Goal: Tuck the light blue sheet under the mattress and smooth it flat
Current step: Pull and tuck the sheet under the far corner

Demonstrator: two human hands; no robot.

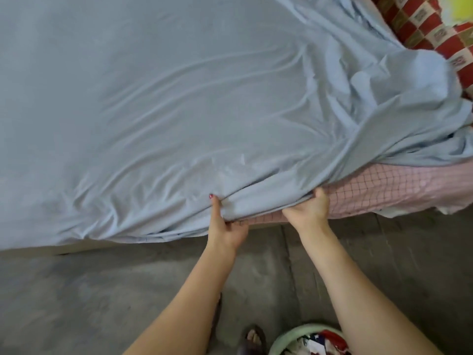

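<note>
The light blue sheet covers most of the bed, creased in long folds and bunched in a heap at the right. Under it the mattress shows its pink checked side along the near right edge. My left hand grips the sheet's hem at the near edge, thumb on top, fingers curled beneath. My right hand pinches the hem a little to the right, where the sheet lifts off the mattress side. To the left of my hands the sheet wraps over the edge.
A red and tan checked pillow or quilt lies at the far right corner. Grey concrete floor runs along the bed. A pale green basin with coloured cloth and my sandalled foot are at the bottom.
</note>
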